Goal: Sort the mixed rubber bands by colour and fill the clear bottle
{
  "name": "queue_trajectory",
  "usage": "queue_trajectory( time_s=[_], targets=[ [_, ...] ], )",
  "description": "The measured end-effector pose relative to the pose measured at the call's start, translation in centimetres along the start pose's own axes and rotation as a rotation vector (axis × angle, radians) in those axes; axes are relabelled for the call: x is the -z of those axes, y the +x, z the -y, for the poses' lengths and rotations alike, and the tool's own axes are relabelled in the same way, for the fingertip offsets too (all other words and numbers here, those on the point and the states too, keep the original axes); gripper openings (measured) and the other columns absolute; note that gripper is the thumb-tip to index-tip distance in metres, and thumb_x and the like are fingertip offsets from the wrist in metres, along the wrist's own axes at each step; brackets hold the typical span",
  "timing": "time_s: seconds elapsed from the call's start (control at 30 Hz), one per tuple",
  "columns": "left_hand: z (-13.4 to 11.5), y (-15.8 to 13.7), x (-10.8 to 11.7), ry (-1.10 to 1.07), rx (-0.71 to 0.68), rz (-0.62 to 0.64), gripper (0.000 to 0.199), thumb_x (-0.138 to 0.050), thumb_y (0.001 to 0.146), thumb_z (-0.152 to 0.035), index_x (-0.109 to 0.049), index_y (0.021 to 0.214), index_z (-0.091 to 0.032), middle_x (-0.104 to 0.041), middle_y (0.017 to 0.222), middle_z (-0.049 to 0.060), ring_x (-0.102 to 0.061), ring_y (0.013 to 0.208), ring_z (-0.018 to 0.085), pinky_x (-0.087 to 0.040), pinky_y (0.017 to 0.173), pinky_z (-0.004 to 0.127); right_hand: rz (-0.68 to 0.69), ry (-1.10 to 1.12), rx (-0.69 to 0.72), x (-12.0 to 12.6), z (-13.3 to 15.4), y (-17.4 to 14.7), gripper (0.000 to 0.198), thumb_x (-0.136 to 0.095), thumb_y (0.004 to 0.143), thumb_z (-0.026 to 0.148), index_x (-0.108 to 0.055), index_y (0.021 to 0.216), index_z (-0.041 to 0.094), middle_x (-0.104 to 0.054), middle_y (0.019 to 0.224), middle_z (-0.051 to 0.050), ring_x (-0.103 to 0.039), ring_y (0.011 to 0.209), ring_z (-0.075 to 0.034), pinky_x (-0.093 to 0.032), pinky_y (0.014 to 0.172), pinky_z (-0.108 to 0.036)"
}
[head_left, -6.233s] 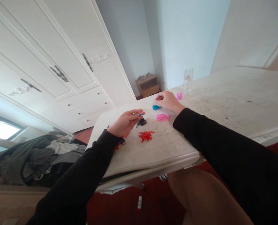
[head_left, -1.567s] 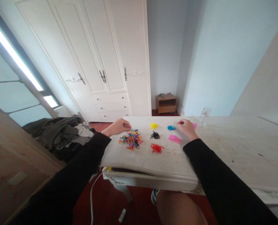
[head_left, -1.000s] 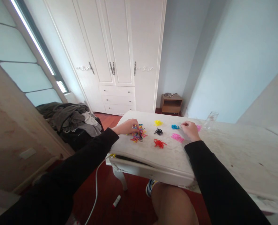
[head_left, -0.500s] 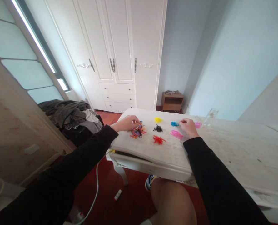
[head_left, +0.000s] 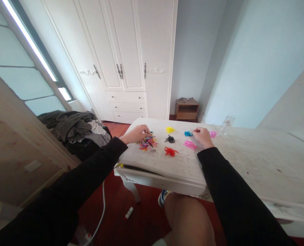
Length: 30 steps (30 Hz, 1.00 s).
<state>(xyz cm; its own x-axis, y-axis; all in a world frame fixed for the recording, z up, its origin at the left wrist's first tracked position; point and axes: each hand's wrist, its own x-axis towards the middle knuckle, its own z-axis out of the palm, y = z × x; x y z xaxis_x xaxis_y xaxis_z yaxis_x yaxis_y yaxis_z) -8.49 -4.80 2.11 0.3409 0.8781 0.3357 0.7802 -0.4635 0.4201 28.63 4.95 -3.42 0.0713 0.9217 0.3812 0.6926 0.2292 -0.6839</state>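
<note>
My left hand point(head_left: 138, 134) is over the back of a mixed pile of multicoloured small rubber bands point(head_left: 147, 143), its fingertips pinched together; what they hold is too small to make out. A single dark loop point(head_left: 153, 150) lies at that pile's near edge. On the right, my right hand point(head_left: 202, 136) has thumb and finger pinched at the edge of a blue heap point(head_left: 188, 133); anything between them is hidden. Between the hands lie separate heaps: yellow point(head_left: 170, 130), black point(head_left: 170, 139) and red point(head_left: 170, 151). A pink heap point(head_left: 190, 145) sits just below my right hand.
Beyond my right hand are another pink heap point(head_left: 213, 134) and a clear glass bottle point(head_left: 226, 125) on the white table point(head_left: 259, 153). A drawer point(head_left: 162, 181) runs under the front edge. Clothes point(head_left: 72, 128) are piled at left; a white cable point(head_left: 104, 201) hangs nearby.
My left hand has lifted slightly off the mixed pile, which now looks more spread out, with a dark loop at its edge. My right hand stays by the blue heap. The view has shifted slightly.
</note>
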Motion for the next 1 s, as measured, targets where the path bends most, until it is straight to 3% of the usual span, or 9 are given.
queue_trajectory(
  time_s=[0.17, 0.3, 0.43, 0.57, 0.8, 1.0],
  targets=[
    [0.0, 0.2, 0.3, -0.406, 0.158, 0.007, 0.015, -0.066, 0.091, -0.029, -0.063, 0.085, -0.016, -0.075, 0.079, 0.006, -0.068, 0.072, 0.016, -0.049, 0.068, 0.027, 0.006, 0.002, -0.002, -0.1, 0.0, 0.1, 0.007, -0.057, 0.070, 0.021, -0.063, 0.066, 0.021, -0.069, 0.073, -0.007, -0.062, 0.074, -0.022, -0.043, 0.070, -0.033],
    [-0.3, 0.3, 0.0, -0.772, 0.305, -0.105, 0.015, -0.070, 0.089, -0.022, -0.059, 0.083, -0.014, -0.072, 0.074, 0.006, -0.068, 0.064, 0.013, -0.051, 0.062, 0.022, 0.015, 0.005, -0.002, 0.0, 0.2, -0.1, 0.007, -0.058, 0.070, 0.022, -0.062, 0.065, 0.021, -0.069, 0.071, -0.005, -0.063, 0.075, -0.022, -0.043, 0.071, -0.032],
    [-1.1, 0.7, -0.1, -1.212, 0.512, -0.165, 0.010, -0.061, 0.091, -0.010, -0.061, 0.082, -0.012, -0.061, 0.064, 0.001, -0.054, 0.047, 0.007, -0.042, 0.047, 0.016, 0.016, 0.011, 0.006, 0.0, 0.4, -0.2, 0.007, -0.057, 0.070, 0.022, -0.060, 0.063, 0.022, -0.068, 0.069, -0.005, -0.063, 0.074, -0.021, -0.043, 0.072, -0.032],
    [-1.8, 1.3, -0.2, -1.472, 0.685, -0.064, 0.018, -0.051, 0.092, -0.010, -0.057, 0.075, -0.014, -0.045, 0.055, -0.002, -0.041, 0.040, 0.008, -0.033, 0.037, 0.016, 0.020, 0.012, 0.011, 0.0, 0.5, -0.2, 0.008, -0.058, 0.070, 0.022, -0.060, 0.063, 0.021, -0.069, 0.071, -0.005, -0.063, 0.075, -0.021, -0.044, 0.073, -0.032],
    [-3.4, 3.4, -1.3, -1.683, 0.612, 0.162, 0.018, -0.051, 0.076, -0.011, -0.043, 0.062, -0.020, -0.029, 0.053, -0.004, -0.029, 0.038, 0.009, -0.025, 0.033, 0.019, 0.019, 0.027, 0.036, 0.0, 0.9, -0.4, 0.007, -0.058, 0.069, 0.022, -0.061, 0.062, 0.021, -0.067, 0.069, -0.005, -0.060, 0.072, -0.020, -0.043, 0.070, -0.031],
    [-5.1, 7.9, -3.6, -1.513, 0.481, 0.324, 0.033, -0.052, 0.084, -0.019, -0.035, 0.056, -0.020, -0.021, 0.054, -0.007, -0.018, 0.039, 0.005, -0.016, 0.036, 0.017, 0.004, 0.075, 0.123, 0.4, 2.0, -0.8, 0.006, -0.057, 0.070, 0.019, -0.062, 0.066, 0.020, -0.067, 0.070, -0.003, -0.058, 0.070, -0.017, -0.042, 0.069, -0.029]
  ],
)
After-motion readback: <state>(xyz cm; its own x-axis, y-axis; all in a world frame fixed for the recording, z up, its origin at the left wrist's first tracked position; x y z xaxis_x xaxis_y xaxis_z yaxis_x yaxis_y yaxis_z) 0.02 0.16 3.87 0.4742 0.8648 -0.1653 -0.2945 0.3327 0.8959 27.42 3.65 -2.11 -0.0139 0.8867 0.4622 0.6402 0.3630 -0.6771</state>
